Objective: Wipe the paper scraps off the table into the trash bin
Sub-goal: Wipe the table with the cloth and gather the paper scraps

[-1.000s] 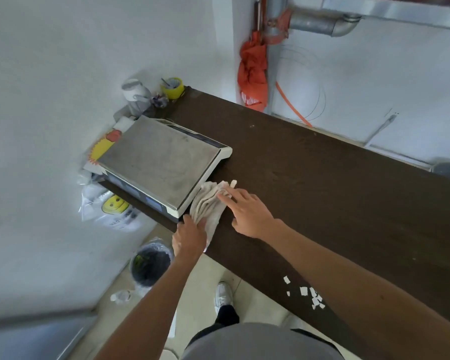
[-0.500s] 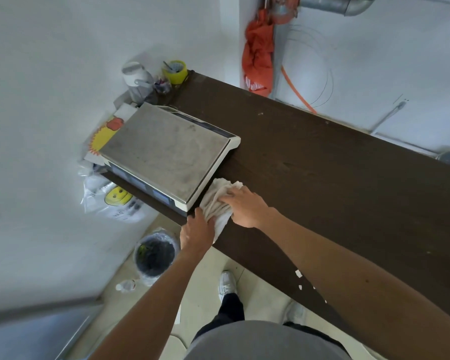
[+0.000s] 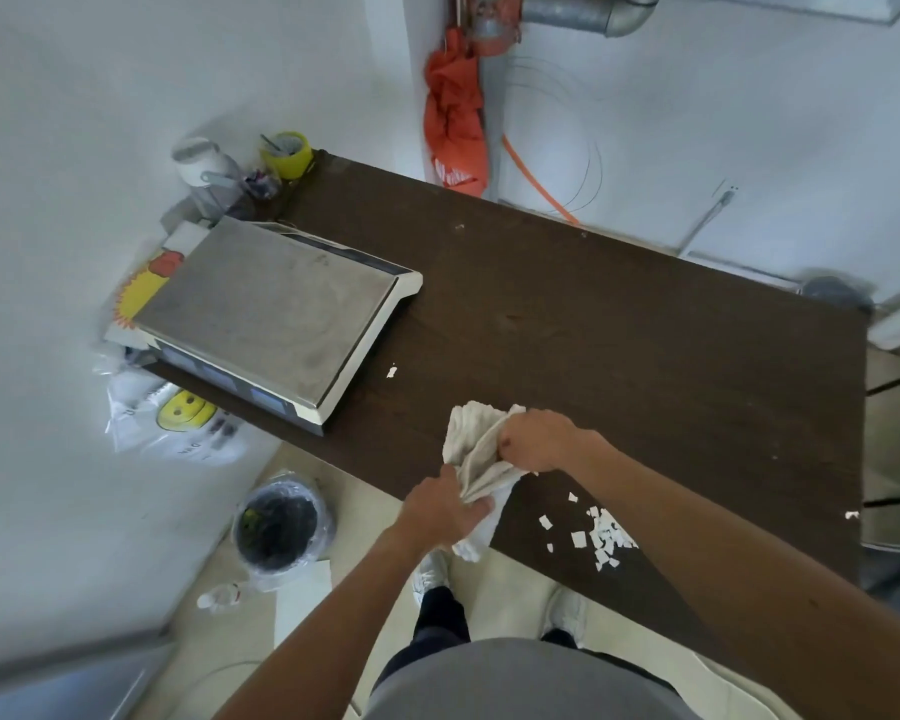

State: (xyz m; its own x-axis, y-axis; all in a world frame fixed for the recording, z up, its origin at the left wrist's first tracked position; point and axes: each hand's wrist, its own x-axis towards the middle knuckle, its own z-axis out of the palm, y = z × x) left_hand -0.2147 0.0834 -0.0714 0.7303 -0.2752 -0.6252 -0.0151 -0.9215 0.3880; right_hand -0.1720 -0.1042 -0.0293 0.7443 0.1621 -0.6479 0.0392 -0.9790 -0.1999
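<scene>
A crumpled off-white cloth [image 3: 476,449] lies at the near edge of the dark brown table [image 3: 619,330]. My right hand [image 3: 539,439] grips its upper part and my left hand [image 3: 445,511] holds its lower end, which hangs over the table edge. Several white paper scraps [image 3: 601,535] lie on the table just right of the cloth, near the edge. One single scrap [image 3: 391,372] sits beside the scale. A round trash bin [image 3: 277,527] with a dark liner stands on the floor below the table, left of my left arm.
A flat weighing scale [image 3: 276,309] fills the table's left end. A yellow tape roll [image 3: 288,154] and a white jar [image 3: 201,161] stand behind it. A smiley plastic bag [image 3: 178,418] hangs at the left. One scrap [image 3: 851,515] lies at the table's right edge. My shoes [image 3: 430,576] are below.
Both hands have carried the cloth away from the scale's corner, rightward along the near edge toward the scraps. A single scrap shows where the cloth was.
</scene>
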